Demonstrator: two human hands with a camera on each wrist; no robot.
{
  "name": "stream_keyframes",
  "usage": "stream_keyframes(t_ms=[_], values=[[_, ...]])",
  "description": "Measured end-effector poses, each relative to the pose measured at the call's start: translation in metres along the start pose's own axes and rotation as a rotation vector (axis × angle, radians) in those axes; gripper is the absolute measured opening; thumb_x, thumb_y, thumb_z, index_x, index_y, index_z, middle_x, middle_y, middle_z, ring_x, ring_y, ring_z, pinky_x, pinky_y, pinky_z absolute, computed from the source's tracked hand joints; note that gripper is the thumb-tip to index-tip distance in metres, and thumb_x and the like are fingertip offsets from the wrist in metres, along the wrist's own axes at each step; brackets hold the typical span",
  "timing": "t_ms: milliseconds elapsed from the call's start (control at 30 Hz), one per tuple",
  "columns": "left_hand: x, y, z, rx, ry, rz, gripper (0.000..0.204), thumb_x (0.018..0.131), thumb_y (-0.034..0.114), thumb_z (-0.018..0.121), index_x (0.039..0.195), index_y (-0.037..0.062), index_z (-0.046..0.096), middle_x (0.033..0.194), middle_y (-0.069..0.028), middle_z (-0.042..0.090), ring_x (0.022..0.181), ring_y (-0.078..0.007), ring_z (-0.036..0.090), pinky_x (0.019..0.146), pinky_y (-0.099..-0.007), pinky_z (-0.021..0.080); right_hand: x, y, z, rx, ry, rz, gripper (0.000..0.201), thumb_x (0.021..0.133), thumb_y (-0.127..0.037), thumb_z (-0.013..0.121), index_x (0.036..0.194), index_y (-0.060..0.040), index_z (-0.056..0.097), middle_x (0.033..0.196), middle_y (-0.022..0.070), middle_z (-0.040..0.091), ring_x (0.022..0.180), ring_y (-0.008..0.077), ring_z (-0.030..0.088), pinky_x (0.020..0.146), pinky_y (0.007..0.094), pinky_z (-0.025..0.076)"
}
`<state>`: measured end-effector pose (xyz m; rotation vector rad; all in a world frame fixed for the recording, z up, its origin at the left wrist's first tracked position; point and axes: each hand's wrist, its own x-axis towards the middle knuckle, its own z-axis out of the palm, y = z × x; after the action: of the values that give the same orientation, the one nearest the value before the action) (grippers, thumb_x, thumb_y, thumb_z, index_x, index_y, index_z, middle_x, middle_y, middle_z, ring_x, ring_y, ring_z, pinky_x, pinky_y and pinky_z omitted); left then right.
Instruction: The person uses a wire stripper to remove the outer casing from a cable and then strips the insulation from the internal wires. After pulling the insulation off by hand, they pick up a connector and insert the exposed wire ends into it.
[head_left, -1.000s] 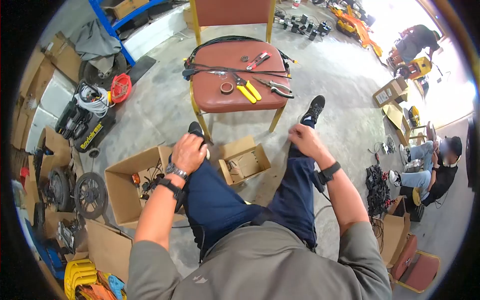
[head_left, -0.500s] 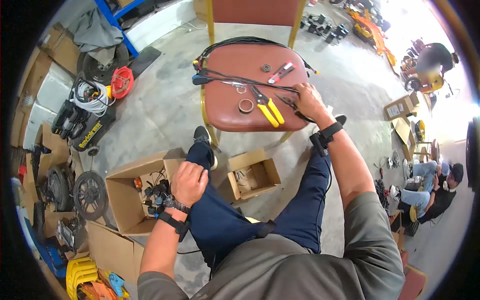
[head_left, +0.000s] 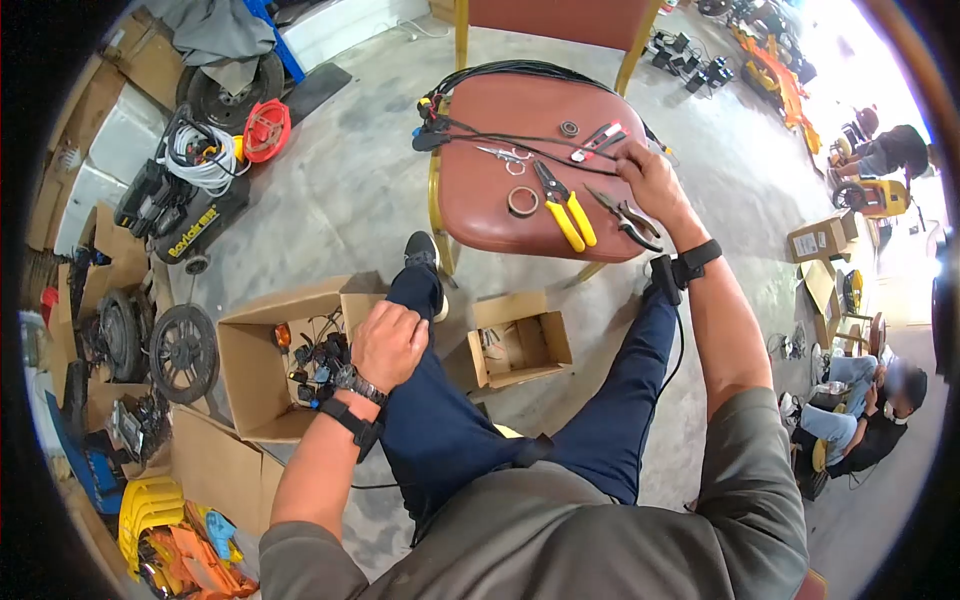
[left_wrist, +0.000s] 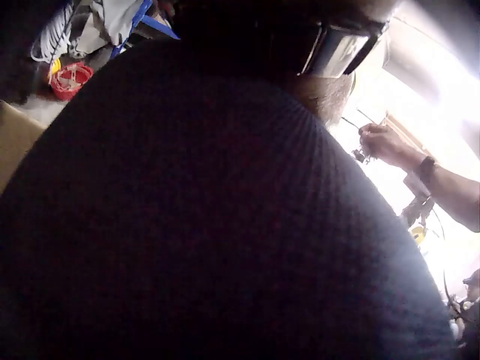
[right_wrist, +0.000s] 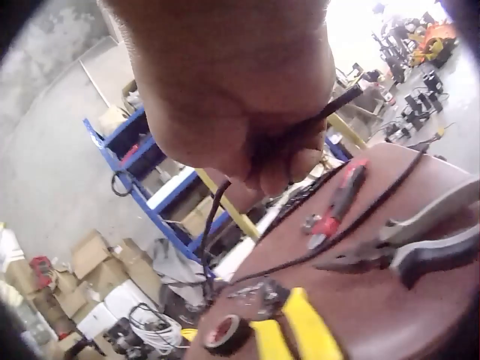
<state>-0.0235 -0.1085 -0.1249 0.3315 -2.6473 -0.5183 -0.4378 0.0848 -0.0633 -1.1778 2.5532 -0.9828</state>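
Observation:
My right hand (head_left: 650,182) pinches a thin black cable (head_left: 545,137) over the right side of the red chair seat (head_left: 480,205). In the right wrist view, the cable (right_wrist: 341,105) passes through the curled fingers. On the seat lie needle-nose pliers (head_left: 628,218), yellow-handled wire strippers (head_left: 568,207), a tape roll (head_left: 522,202), small scissors (head_left: 507,154), a red-and-grey hand tool (head_left: 600,141) and a small dark ring (head_left: 569,129). My left hand (head_left: 390,342) rests on the left knee, holding nothing; dark trouser cloth (left_wrist: 225,210) fills most of the left wrist view.
Beside the left leg stands a cardboard box (head_left: 245,370) with wired parts inside. A smaller box (head_left: 525,370) sits between the feet. More black cable (head_left: 540,68) loops along the seat's back edge. At far right a person (head_left: 860,420) sits low.
The right hand has gone from above the right knee to the chair seat and taken hold of the black cable, now raised slightly. The left hand has stayed on the knee.

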Motion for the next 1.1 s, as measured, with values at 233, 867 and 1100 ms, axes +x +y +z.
stream_keyframes(t_ms=[233, 867, 1100], values=[[-0.005, 0.003, 0.008, 0.053, 0.044, 0.011, 0.010, 0.083, 0.014, 0.070, 0.080, 0.0047, 0.067, 0.082, -0.0104, 0.064, 0.084, -0.0321, 0.060, 0.076, -0.0435, 0.051, -0.046, -0.105, -0.019, -0.031, 0.006, -0.361, 0.020, 0.093, -0.012, 0.058, 0.106, 0.0010, 0.066, 0.084, 0.0168, 0.067, 0.079, 0.0247, 0.068, 0.075, 0.0354, 0.053], [-0.074, 0.162, 0.097, -1.226, -0.489, -0.453, 0.025, 0.100, 0.012, 0.063, 0.120, -0.0031, 0.066, 0.097, -0.0022, 0.069, 0.087, -0.0109, 0.063, 0.083, -0.0271, 0.052, -0.260, -0.093, 0.037, -0.314, -0.528, -0.595, 0.012, 0.079, -0.011, 0.065, 0.086, -0.0071, 0.057, 0.077, 0.0123, 0.066, 0.080, 0.0346, 0.069, 0.074, 0.0445, 0.053], [-0.075, 0.132, 0.135, -1.408, -0.445, -0.567, 0.014, 0.098, 0.014, 0.065, 0.098, 0.0002, 0.069, 0.082, -0.0011, 0.067, 0.078, -0.0077, 0.061, 0.071, -0.0252, 0.051, -0.203, -0.098, 0.039, -0.223, -0.188, -0.591, 0.020, 0.075, -0.011, 0.068, 0.094, -0.0061, 0.062, 0.090, 0.0092, 0.063, 0.087, 0.0328, 0.060, 0.079, 0.0462, 0.049]])
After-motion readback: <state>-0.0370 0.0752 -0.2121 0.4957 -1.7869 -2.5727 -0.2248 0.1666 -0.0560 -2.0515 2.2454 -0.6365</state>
